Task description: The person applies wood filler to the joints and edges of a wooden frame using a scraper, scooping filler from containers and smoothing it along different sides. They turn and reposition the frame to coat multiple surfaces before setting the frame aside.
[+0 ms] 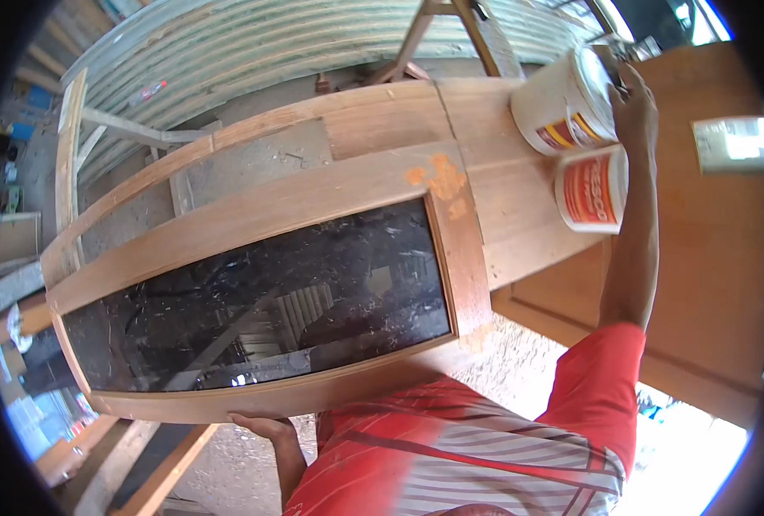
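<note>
A wooden panel [253,236] with dark, scratched glass [261,301] set in its frame lies across a wooden support. Orange-brown patches [446,185] mark the frame's right end. My left hand [266,427] is at the frame's near edge, its fingers stretched out flat along the underside. With bent fingers, my right hand [636,99] is at the rim of a large white bucket [563,99], closed around something dark that I cannot make out. A smaller white tub [593,189] with a red label stands beside the bucket, close to my right forearm.
Both containers stand on a wooden board [520,198] to the right of the glazed panel. Corrugated metal sheets [270,52] lie behind. A wooden trestle [464,39] stands at the back, and a large brown wooden panel [700,232] is on the right.
</note>
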Available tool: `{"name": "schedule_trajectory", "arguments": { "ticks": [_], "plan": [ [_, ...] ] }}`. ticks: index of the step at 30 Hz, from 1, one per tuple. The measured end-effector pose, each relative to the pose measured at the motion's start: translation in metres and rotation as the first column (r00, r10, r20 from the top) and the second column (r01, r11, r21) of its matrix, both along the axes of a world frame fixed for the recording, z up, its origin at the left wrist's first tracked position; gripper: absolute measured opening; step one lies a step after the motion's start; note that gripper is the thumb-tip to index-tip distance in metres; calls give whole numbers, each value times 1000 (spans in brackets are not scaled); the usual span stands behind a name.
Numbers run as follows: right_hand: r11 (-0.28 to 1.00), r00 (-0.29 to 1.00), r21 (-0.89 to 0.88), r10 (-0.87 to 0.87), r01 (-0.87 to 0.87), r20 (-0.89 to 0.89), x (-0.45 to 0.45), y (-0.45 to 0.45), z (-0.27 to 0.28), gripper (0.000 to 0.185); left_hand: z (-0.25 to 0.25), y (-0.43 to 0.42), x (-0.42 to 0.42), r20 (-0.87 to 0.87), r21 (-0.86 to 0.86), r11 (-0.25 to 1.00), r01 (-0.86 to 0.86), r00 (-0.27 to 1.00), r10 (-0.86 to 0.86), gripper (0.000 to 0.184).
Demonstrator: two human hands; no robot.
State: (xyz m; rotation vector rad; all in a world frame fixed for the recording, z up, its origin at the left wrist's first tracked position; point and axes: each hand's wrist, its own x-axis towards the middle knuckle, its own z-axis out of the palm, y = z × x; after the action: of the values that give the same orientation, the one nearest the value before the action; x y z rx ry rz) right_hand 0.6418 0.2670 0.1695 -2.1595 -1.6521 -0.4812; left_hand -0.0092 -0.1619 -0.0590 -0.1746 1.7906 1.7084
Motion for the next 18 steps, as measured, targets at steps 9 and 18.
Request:
{"name": "schedule_trajectory", "arguments": {
  "ticks": [9,18],
  "plan": [
    [827,936,-438,297,-351,-189,-90,-20,-120,41,-16,-20,-5,-69,-57,997,-54,996,50,91],
    [530,560,-265,535,-805,-632,-302,29,-132,50,-34,-20,4,-121,-72,967,-244,965,234,80]
  ]
}}
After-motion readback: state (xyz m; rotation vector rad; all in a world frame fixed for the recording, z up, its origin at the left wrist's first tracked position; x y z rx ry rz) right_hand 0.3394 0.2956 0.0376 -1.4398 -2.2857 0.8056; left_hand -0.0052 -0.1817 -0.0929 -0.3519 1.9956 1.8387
